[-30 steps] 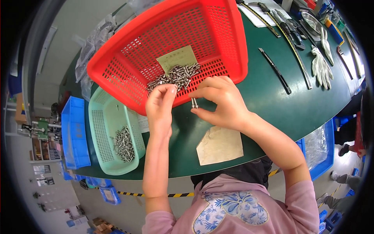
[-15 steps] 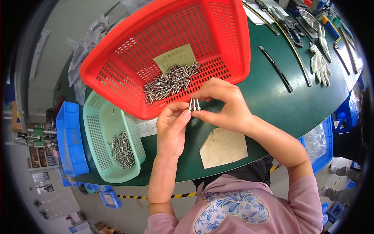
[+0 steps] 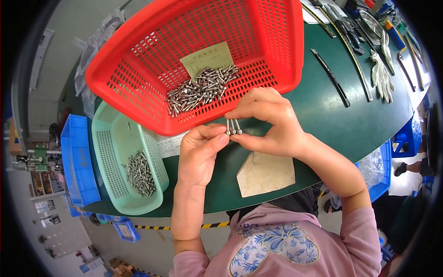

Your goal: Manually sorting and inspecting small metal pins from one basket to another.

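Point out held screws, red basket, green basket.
Held screws (image 3: pixel 234 131): head view, on the middle screw's head.
Red basket (image 3: pixel 134 110): head view, on the near rim.
Green basket (image 3: pixel 128 142): head view, on bare floor above the pile.

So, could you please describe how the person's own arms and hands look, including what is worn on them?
The left hand and right hand are ungloved, and no watch or bracelet shows at either wrist. The forearms are uncovered. The short sleeves are plain dusty pink, matching the shirt.
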`<control>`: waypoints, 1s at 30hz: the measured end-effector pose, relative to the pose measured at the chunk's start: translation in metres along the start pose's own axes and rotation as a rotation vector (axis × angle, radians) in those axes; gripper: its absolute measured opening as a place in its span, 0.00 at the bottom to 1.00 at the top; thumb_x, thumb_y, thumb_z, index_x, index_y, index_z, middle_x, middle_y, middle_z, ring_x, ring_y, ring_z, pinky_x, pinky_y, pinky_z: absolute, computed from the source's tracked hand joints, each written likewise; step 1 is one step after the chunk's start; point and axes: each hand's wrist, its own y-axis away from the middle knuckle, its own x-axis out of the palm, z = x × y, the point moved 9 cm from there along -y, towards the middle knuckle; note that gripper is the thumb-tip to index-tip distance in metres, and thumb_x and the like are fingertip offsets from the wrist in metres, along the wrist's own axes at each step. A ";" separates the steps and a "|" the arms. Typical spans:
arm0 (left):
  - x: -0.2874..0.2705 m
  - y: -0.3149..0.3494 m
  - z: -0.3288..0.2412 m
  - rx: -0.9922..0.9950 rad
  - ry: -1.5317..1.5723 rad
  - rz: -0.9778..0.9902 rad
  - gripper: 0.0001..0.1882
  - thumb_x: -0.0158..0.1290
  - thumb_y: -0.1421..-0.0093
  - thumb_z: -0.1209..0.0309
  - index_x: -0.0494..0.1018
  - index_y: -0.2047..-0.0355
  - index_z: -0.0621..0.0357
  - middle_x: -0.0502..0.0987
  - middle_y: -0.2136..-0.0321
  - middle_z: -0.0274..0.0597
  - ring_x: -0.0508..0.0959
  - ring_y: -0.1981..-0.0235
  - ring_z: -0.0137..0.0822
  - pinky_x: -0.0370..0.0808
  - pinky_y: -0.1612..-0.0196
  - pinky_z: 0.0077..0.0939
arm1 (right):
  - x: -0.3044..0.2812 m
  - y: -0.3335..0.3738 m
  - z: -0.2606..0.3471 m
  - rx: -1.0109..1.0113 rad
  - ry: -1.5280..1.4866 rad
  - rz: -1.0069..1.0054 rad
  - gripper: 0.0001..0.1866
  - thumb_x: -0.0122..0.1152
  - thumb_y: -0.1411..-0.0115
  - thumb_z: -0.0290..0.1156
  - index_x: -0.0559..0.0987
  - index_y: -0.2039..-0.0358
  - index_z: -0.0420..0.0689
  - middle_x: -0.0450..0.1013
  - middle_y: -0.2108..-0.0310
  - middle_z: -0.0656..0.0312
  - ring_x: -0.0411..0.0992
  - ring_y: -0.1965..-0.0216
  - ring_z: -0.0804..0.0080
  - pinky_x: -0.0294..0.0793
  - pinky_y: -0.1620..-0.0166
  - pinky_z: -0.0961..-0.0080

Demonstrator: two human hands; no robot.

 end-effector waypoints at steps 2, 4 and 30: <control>-0.001 0.001 0.000 -0.009 -0.003 0.005 0.09 0.54 0.47 0.84 0.76 0.65 0.64 0.78 0.64 0.43 0.77 0.63 0.31 0.73 0.56 0.22 | 0.002 0.000 0.003 -0.013 0.008 0.049 0.18 0.70 0.62 0.26 0.80 0.66 0.41 0.73 0.71 0.61 0.73 0.69 0.67 0.68 0.64 0.73; -0.001 0.002 0.000 -0.018 -0.009 0.011 0.09 0.55 0.47 0.84 0.77 0.65 0.64 0.78 0.64 0.43 0.77 0.63 0.31 0.73 0.56 0.21 | 0.002 0.000 0.004 -0.022 0.017 0.045 0.18 0.70 0.62 0.26 0.81 0.66 0.41 0.73 0.71 0.61 0.73 0.69 0.67 0.68 0.64 0.73; 0.017 0.004 0.007 -0.133 -0.148 0.083 0.08 0.54 0.42 0.76 0.77 0.66 0.70 0.76 0.63 0.45 0.74 0.60 0.32 0.70 0.55 0.23 | 0.010 0.003 0.022 -0.222 0.140 0.070 0.20 0.70 0.66 0.26 0.81 0.66 0.47 0.70 0.72 0.69 0.68 0.73 0.72 0.63 0.67 0.74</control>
